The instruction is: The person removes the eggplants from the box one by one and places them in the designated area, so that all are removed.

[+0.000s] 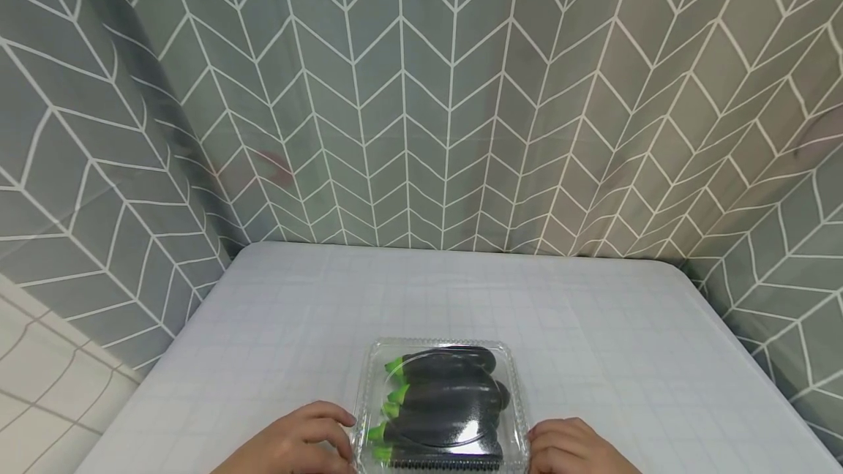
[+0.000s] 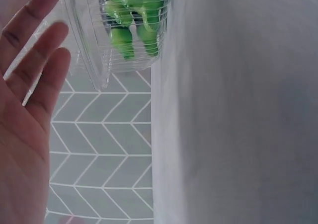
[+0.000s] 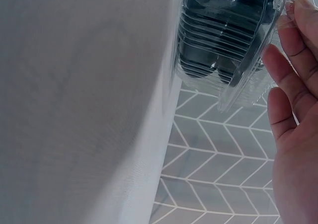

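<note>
A clear plastic clamshell container sits at the front of the table with its lid down. Inside lie several dark eggplants, their green stem ends toward the left. My left hand is at the container's left side, fingertips right at the rim; the left wrist view shows its fingers fairly straight, with the thumb out of sight. At the opposite side, my right hand pinches the lid's edge between thumb and forefinger, while its other fingers are loosely bent beside the rim.
A white cloth with a faint grid covers the table. Grey curtains with white chevron lines hang behind it and along both sides. Pale tiles show at the lower left.
</note>
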Demonstrator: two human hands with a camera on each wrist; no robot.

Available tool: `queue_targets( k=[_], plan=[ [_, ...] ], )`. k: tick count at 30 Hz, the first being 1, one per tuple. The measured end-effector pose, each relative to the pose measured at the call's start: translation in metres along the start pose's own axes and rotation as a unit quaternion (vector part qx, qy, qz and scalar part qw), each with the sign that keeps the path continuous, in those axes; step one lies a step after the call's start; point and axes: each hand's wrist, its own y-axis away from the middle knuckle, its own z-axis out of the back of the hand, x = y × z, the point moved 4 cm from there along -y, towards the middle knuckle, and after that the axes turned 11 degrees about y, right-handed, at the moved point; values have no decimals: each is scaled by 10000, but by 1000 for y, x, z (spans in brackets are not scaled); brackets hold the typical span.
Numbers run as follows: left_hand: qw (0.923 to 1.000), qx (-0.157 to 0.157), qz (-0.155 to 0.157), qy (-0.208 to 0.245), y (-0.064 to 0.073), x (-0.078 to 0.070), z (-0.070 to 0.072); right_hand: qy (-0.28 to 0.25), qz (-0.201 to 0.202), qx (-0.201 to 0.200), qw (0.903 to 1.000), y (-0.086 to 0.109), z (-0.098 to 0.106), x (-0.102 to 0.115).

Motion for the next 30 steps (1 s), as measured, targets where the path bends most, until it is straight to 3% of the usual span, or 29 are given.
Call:
queue_targets(
  k=[4, 9, 15, 19, 24, 30],
  plan=[
    [9995, 95, -210, -210, -5, -1, -3, -84, 103, -44, 9999, 0, -1, -1],
    [9988, 121, -133, -455, -9, -2, -4, 95, -193, 78, 9997, 0, 0, 2],
    [9984, 59, 387, -406, -10, -3, -4, 88, -302, 195, 9993, -1, 1, 4],
    [9983, 13, 510, -281, -9, -3, -3, 65, -145, 132, 9998, -2, 3, 3],
    [9995, -83, 298, -97, -8, -5, 1, -8, 36, 28, 10000, -6, 9, 5],
    [9991, -255, -189, -293, -9, -9, 10, -117, 417, -594, 9973, -18, 24, 9]
  ],
)
